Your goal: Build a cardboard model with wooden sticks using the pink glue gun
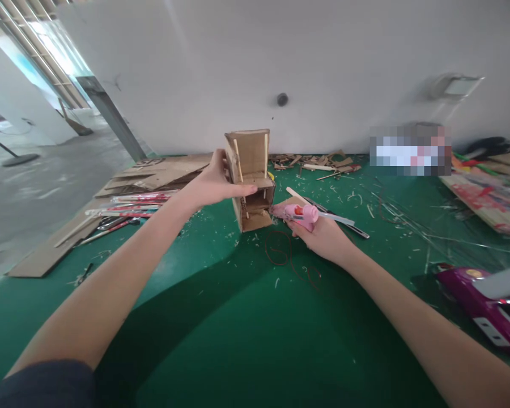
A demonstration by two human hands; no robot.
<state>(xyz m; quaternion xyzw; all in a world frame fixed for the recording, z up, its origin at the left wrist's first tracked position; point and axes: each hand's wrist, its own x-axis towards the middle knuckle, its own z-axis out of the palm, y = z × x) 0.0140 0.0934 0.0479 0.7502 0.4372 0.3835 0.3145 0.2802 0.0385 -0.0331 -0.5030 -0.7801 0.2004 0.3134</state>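
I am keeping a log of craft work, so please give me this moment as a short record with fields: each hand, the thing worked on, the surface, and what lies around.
left hand: left hand holds the cardboard model upright by its side
right hand: right hand grips a pink glue gun, nozzle at the model's lower part
model: small cardboard structure with wooden sticks on its walls
surface: green table, littered with small scraps
left side: flat cardboard sheets, wrapped sticks
behind: cardboard offcuts
right edge: purple object, partly cut off

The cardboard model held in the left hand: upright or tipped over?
Upright: the cardboard model stands tall on the green table, gripped by the left hand.
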